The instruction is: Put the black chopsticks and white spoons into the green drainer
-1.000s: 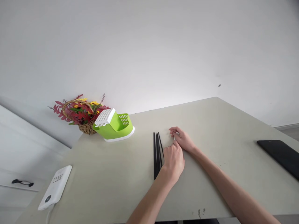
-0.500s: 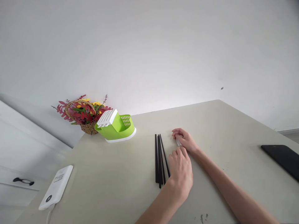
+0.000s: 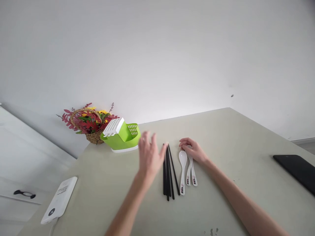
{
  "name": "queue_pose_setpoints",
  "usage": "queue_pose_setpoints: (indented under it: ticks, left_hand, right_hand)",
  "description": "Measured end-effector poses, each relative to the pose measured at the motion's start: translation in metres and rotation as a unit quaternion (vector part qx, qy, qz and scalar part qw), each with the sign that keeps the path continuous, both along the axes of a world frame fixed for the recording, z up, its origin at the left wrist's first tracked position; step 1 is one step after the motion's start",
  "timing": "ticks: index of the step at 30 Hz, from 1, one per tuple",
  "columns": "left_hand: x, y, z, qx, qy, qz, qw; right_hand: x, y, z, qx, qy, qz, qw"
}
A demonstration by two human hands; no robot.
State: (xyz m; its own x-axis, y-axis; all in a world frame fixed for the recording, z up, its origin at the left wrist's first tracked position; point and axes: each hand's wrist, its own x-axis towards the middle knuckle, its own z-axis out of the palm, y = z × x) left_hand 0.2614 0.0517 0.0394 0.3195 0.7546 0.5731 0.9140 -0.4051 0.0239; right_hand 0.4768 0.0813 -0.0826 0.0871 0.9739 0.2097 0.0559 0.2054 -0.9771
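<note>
My left hand [image 3: 149, 155] is in the air just left of the black chopsticks [image 3: 168, 177], its fingers spread and holding nothing. Several chopsticks lie in a loose bundle on the table, pointing away from me. Right of them, a white spoon [image 3: 182, 160] lies bowl outward. Close beside it are two more white spoons [image 3: 189, 173], their handles toward me. My right hand [image 3: 193, 150] rests with curled fingers over the bowl ends of these two, which it partly hides. A green and white utensil holder [image 3: 120, 139] stands beyond my left hand.
Behind the holder is a wicker basket of artificial flowers [image 3: 93, 123] against the wall. A white power bank [image 3: 59, 200] with a cable lies at the left table edge. A black phone [image 3: 296, 168] lies at the right. A white cabinet [image 3: 27, 164] borders the table's left side.
My left hand has moved left and up from the spoons across the chopsticks, opening its fingers. The spoons, hidden before, now show. My right hand has stayed nearly in place.
</note>
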Motion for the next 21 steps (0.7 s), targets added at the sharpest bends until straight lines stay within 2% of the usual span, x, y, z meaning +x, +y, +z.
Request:
queue_pose_setpoints:
  ticks: [3, 5, 7, 9, 13, 15, 18, 21]
  left_hand:
    - [-0.051, 0.045, 0.038, 0.087, -0.016, 0.061, 0.994]
    - [-0.082, 0.068, 0.059, 0.116, -0.020, 0.104, 0.988]
    - [-0.109, 0.087, 0.074, 0.116, -0.017, 0.133, 0.984]
    - [-0.131, 0.104, 0.082, 0.081, 0.009, 0.130, 0.988]
    - [-0.156, 0.126, 0.078, -0.026, 0.079, 0.107, 0.991]
    - [-0.160, 0.131, 0.070, -0.043, 0.100, 0.095, 0.990]
    - [-0.155, 0.132, 0.061, -0.033, 0.099, 0.098, 0.990]
    - [-0.137, 0.131, 0.060, -0.064, 0.090, 0.115, 0.987]
  right_hand:
    - [-0.002, 0.001, -0.001, 0.000, 0.009, -0.009, 1.000]
    - [-0.001, 0.004, -0.004, 0.002, 0.021, -0.025, 0.999]
    - [0.001, 0.006, -0.007, 0.001, 0.038, -0.056, 0.998]
    - [0.005, 0.009, -0.011, -0.007, 0.055, -0.098, 0.994]
    - [0.011, 0.010, -0.017, -0.029, 0.084, -0.161, 0.983]
    - [0.012, 0.010, -0.018, -0.035, 0.093, -0.170, 0.980]
    - [0.010, 0.009, -0.018, -0.036, 0.100, -0.175, 0.979]
    - [0.007, 0.009, -0.018, -0.037, 0.098, -0.174, 0.979]
